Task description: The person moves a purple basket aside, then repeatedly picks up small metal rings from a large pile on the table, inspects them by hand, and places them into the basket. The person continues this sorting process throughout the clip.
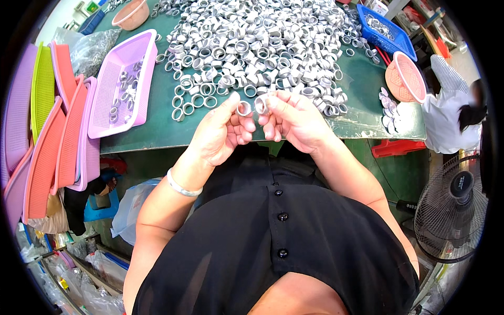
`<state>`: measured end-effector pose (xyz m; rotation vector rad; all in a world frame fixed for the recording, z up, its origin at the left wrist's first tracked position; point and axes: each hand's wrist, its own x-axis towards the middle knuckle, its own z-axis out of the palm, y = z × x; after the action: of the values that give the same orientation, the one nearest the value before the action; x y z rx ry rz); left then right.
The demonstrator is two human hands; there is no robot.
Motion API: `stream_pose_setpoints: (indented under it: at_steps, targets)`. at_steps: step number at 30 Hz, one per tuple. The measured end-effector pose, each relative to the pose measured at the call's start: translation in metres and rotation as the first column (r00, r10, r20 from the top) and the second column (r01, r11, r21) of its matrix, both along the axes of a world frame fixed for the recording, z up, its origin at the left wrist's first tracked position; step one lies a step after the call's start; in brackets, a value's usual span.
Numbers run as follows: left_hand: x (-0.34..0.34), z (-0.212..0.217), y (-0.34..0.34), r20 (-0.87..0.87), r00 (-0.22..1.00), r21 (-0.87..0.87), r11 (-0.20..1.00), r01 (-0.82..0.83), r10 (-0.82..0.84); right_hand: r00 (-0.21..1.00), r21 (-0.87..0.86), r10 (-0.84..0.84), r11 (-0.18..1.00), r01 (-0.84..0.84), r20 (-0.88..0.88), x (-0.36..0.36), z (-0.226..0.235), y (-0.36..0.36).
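My left hand (222, 128) pinches a grey metal ring (243, 108) between thumb and fingers, just over the table's front edge. Close beside it, my right hand (295, 118) grips another metal ring (261, 104), turned partly on its side. The two rings are held up near each other; a narrow gap seems to lie between them. Right behind my hands spreads a large heap of similar metal rings (262, 47) on the green table (152, 123). Several single rings (197, 101) lie loose next to my left hand.
A pink-purple basket (97, 113) with some rings stands at the left, beside stacked colourful baskets (65, 136). At the right are a blue basket (401, 44), an orange round basket (407, 79), flat silvery discs (389, 113) and, lower down, a fan (451, 205).
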<state>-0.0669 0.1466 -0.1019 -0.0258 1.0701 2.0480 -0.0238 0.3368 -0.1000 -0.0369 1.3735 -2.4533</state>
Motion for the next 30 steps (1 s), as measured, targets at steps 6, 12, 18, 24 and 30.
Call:
stream_pose_setpoints:
  at_steps: [6, 12, 18, 24, 30]
  targets:
    - [0.007, 0.007, 0.010, 0.105, 0.990, 0.015, 0.995, -0.100, 0.098, 0.901, 0.472, -0.026, 0.845, 0.252, -0.433, 0.000, -0.001, -0.012]
    - [-0.009, 0.003, 0.013, -0.486, 0.874, -0.415, 0.887, -0.201, -0.029, 0.569, 0.608, 0.244, 0.134, 0.782, -0.785, -0.023, 0.000, 0.008]
    - [-0.026, 0.004, 0.028, -0.689, 0.245, -0.661, 0.452, -0.599, -0.683, 0.598, 0.618, 0.405, -0.097, 0.780, -0.692, -0.029, -0.003, 0.001]
    - [-0.029, 0.002, 0.029, -0.654, 0.238, -0.669, 0.402, -0.625, -0.718, 0.589, 0.615, 0.391, -0.071, 0.785, -0.707, -0.034, -0.006, -0.001]
    - [-0.027, -0.007, 0.013, -0.818, 0.287, -0.565, 0.597, -0.570, -0.499, 0.534, 0.629, 0.437, 0.101, 0.771, -0.724, -0.029, -0.003, 0.000]
